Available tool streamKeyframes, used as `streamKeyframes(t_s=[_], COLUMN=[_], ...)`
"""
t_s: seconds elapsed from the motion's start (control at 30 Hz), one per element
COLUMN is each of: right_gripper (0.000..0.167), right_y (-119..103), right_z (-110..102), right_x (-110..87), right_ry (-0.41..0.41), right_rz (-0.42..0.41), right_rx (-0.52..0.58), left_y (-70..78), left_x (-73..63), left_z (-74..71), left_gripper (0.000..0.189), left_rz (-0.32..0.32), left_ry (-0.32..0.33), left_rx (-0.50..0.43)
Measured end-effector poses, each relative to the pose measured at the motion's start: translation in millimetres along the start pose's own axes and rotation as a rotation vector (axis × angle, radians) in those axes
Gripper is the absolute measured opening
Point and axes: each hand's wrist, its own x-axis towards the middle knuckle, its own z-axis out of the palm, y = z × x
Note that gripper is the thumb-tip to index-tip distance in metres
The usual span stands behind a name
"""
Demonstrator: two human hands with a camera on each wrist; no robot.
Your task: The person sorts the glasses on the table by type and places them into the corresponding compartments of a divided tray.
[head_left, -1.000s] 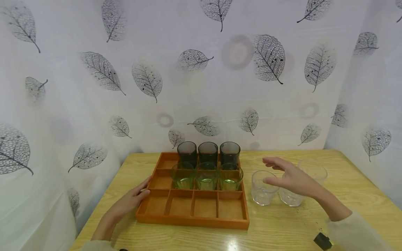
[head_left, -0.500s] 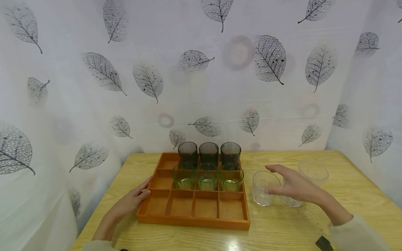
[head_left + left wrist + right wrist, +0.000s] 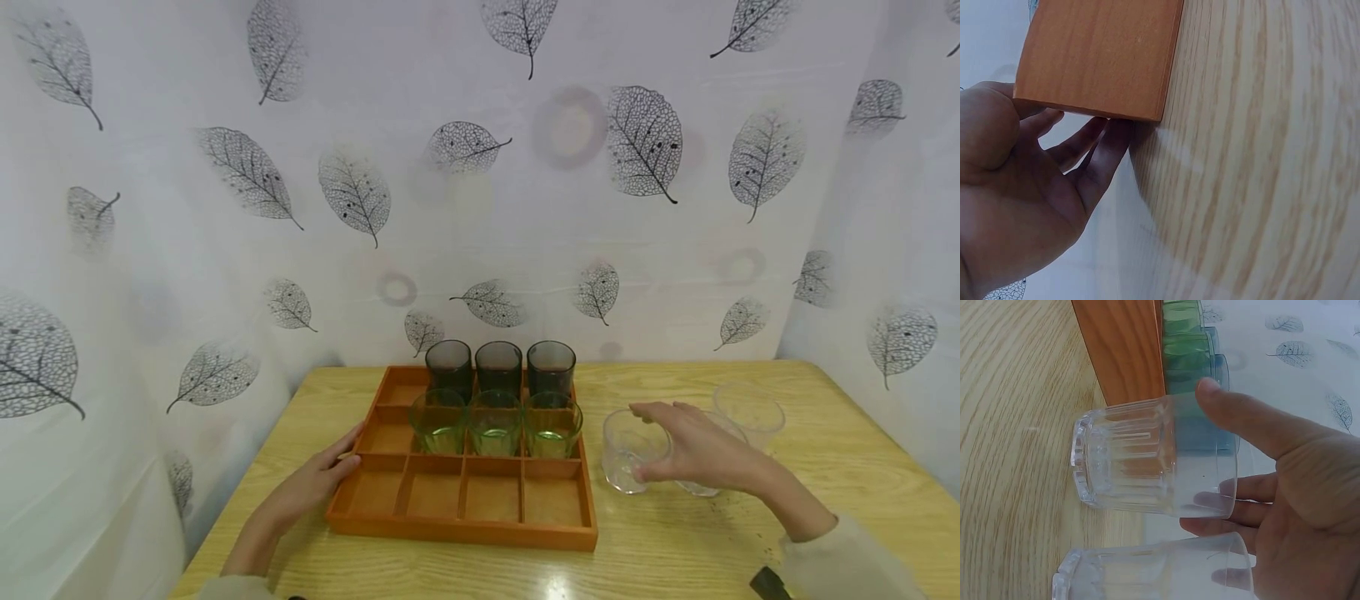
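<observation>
My left hand (image 3: 318,479) rests against the left wall of an orange-brown wooden divided tray (image 3: 457,528), its fingertips touching the wood in the left wrist view. In the tray stand a back row of dark grey glasses (image 3: 498,367) and a middle row of green glasses (image 3: 492,425); the front compartments hold nothing. To the tray's right, my right hand (image 3: 701,446) holds an upright clear glass (image 3: 1141,459) near its rim, thumb on the near side and fingers behind. A second clear glass (image 3: 1166,569) stands close beside it, partly hidden by the hand in the head view.
A third clear glass (image 3: 750,408) stands farther back on the right. The light wooden table (image 3: 675,558) carries everything. Behind and beside it hangs a white curtain (image 3: 480,225) printed with leaves.
My right hand has lowered and closed in on the nearest clear glass, thumb and fingers coming around its rim. The left hand and the tray have stayed in place.
</observation>
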Motion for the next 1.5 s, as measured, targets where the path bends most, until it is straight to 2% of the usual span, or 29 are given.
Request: streamKeyframes(t_s=[0.5,0.67,0.93,1.3,1.5], right_gripper=[0.087,0.087,0.085,0.079,0.078], right_y=[-2,-4,-12,-28,-33], right_z=[-1,-3,-10,-14,-12], right_x=[0.3,-1.3,-6.2,-10.6,-12.6], right_ry=[0.029,0.05,0.086,0.136,0.137], right_rz=[-0.06,-0.043,-0.012,-0.061,-0.071], right_rx=[-0.005,0.023,0.057,0.085,0.117], left_y=[-0.1,-0.4,-1.6,-1.6,-1.4], left_x=[0.6,0.4,0.9,-0.2,0.2], left_z=[0.4,0.4,-0.4,-0.4,-0.7], left_gripper=[0.062,0.063,0.064,0.063,0.063], left_rz=[0.008,0.01,0.011,0.009,0.02], left_ry=[0.008,0.006,0.008,0.01,0.006], left_rx=[0.001,0.001,-0.004,0.007,0.002])
